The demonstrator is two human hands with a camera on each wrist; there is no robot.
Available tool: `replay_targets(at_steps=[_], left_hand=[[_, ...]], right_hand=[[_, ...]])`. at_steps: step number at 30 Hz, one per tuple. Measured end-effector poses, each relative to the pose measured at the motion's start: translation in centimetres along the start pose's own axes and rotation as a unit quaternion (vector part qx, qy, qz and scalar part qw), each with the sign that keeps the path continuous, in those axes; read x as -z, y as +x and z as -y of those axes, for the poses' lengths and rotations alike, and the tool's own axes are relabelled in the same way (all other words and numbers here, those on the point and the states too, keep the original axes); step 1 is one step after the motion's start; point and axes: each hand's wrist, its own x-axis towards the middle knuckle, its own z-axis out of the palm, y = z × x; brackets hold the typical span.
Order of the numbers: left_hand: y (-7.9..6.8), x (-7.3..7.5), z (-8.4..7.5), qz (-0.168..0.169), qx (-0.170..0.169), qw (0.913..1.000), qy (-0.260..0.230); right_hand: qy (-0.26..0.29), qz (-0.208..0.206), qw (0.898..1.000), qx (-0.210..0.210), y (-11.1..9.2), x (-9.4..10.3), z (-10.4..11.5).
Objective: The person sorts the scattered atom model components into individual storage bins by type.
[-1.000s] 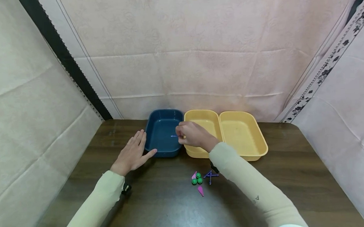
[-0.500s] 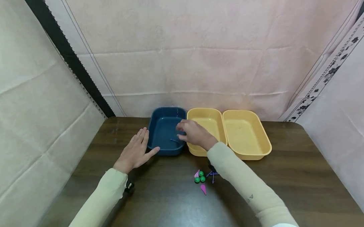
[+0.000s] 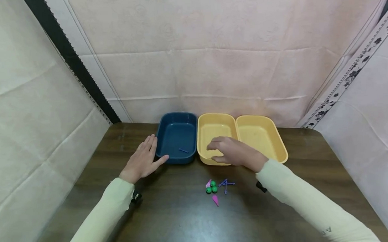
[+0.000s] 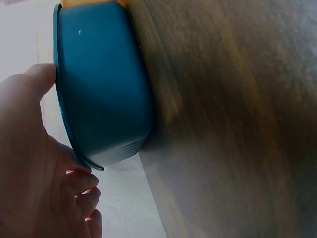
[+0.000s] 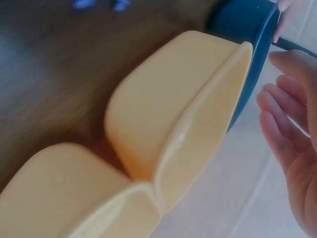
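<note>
A blue plastic tray (image 3: 177, 160) stands at the back of the table. My left hand (image 3: 142, 159) rests at its left front corner with fingers straight, and in the left wrist view its thumb and fingers touch the rim. One small blue-purple peg (image 3: 183, 150) lies inside this tray. Over the left yellow tray (image 3: 202, 154) hovers my right hand (image 3: 235, 150), fingers relaxed and holding nothing. On the table in front lie several purple pegs (image 3: 226, 184), several green beads (image 3: 213, 186) and two pink teardrop-shaped pieces (image 3: 215, 200).
Another yellow tray (image 3: 262, 143) stands on the right, side by side with the left one. Pale cloth walls (image 3: 195, 64) rise behind and on both sides of the brown wooden table (image 3: 171, 214).
My right hand has let go of a peg, which now lies in the blue tray. That hand then moved right, over the left yellow tray. My left hand stays at the blue tray.
</note>
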Motion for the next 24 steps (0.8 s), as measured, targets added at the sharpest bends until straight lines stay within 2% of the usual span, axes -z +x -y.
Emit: replay_targets(at_steps=[5, 11, 17, 24], left_hand=[[-0.1, 0.1, 0.2, 0.003, 0.004, 1.0, 0.0], [0.0, 0.2, 0.1, 0.009, 0.003, 0.9999, -0.002], [0.1, 0.3, -0.1, 0.013, 0.003, 0.9999, -0.004], [0.0, 0.2, -0.1, 0.012, 0.003, 0.9999, -0.006]], right_hand=[[-0.004, 0.013, 1.0, 0.014, -2.7, 0.0, 0.1], [-0.03, 0.013, 0.998, 0.048, -5.9, -1.4, -0.2], [-0.034, 0.026, 0.998, 0.045, -8.5, -3.2, -0.4], [-0.011, 0.018, 0.999, 0.025, -9.8, -5.1, -0.5]])
